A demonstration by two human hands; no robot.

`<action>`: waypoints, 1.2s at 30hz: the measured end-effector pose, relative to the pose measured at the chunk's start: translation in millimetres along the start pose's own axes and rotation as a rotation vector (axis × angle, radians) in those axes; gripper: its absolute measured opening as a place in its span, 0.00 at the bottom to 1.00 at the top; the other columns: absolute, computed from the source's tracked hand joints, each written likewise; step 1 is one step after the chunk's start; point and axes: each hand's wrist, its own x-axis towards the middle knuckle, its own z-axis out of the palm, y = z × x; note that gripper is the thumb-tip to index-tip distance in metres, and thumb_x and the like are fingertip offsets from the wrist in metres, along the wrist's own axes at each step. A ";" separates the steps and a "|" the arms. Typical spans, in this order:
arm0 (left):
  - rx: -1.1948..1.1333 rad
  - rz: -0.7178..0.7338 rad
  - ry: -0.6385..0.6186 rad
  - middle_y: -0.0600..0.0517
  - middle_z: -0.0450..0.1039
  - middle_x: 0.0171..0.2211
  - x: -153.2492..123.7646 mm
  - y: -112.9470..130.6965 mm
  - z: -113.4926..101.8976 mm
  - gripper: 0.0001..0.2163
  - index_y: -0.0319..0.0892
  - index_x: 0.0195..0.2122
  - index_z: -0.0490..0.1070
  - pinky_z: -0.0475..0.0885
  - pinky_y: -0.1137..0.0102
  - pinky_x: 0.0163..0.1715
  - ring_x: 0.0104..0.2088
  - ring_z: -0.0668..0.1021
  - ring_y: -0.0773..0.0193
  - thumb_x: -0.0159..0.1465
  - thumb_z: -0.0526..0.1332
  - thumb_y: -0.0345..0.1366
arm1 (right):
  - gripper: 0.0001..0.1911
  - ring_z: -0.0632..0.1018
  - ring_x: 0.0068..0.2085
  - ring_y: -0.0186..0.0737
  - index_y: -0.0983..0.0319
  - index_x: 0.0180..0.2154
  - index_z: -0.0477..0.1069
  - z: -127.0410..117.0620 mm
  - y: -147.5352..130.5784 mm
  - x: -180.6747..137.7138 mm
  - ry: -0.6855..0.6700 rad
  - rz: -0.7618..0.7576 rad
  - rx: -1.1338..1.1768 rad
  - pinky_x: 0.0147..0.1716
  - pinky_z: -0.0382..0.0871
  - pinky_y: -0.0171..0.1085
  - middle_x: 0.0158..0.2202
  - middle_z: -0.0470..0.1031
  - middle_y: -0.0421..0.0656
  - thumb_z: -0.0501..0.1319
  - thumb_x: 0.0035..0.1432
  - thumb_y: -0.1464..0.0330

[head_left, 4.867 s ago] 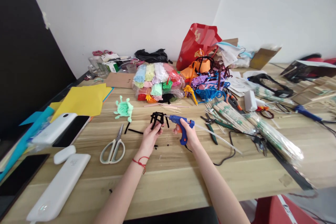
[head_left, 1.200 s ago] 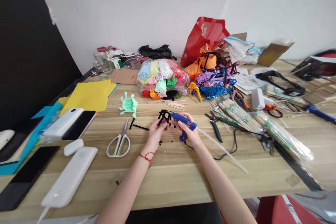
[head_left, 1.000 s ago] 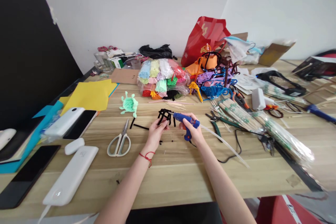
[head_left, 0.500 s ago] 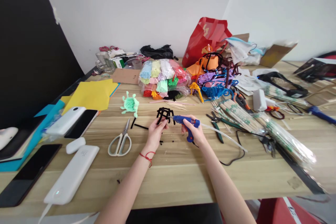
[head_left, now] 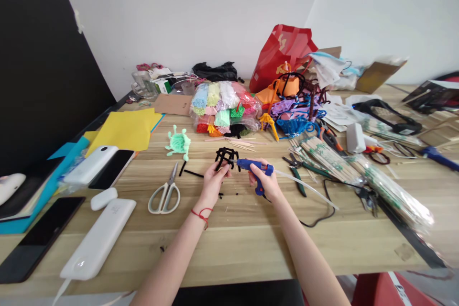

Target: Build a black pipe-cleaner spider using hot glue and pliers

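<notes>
My left hand point(head_left: 212, 183) pinches a small black pipe-cleaner figure with several bent legs point(head_left: 225, 156), holding it just above the wooden table point(head_left: 251, 239). My right hand point(head_left: 266, 183) grips a blue hot glue gun point(head_left: 254, 169), its nozzle pointing left at the black figure. A clear glue stick point(head_left: 304, 186) juts out of the gun's back to the right, and a black cord point(head_left: 319, 210) trails from it. Short black pipe-cleaner offcuts point(head_left: 191, 172) lie left of my hands, beside white-handled scissors point(head_left: 164, 196).
A green pipe-cleaner creature point(head_left: 178, 141), a bag of coloured pipe cleaners point(head_left: 224, 110), a red bag point(head_left: 283, 52), pliers point(head_left: 296, 172) and bundled wooden sticks point(head_left: 358, 172) lie behind and right. Power banks point(head_left: 96, 241), phones point(head_left: 36, 239) and yellow paper point(head_left: 124, 129) are at left.
The glue gun drew back a little to the right from the black figure, then steadied with its nozzle still at the figure. My left hand keeps hold. The camera shifted slightly.
</notes>
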 end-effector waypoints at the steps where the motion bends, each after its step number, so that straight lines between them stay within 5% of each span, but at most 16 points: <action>1: 0.003 -0.001 0.000 0.53 0.75 0.27 -0.2 0.2 0.1 0.17 0.38 0.34 0.73 0.66 0.74 0.27 0.23 0.72 0.72 0.44 0.72 0.36 | 0.20 0.66 0.16 0.30 0.63 0.42 0.71 -0.3 0.3 -0.1 0.001 -0.002 0.002 0.17 0.64 0.32 0.15 0.65 0.33 0.64 0.51 0.57; 36: 0.007 0.006 -0.002 0.54 0.74 0.27 -2.8 2.2 1.5 0.16 0.38 0.34 0.73 0.66 0.74 0.27 0.23 0.72 0.72 0.45 0.72 0.37 | 0.21 0.63 0.14 0.28 0.62 0.42 0.71 -1.3 3.4 -0.4 0.024 0.031 0.011 0.12 0.57 0.29 0.14 0.64 0.32 0.64 0.49 0.56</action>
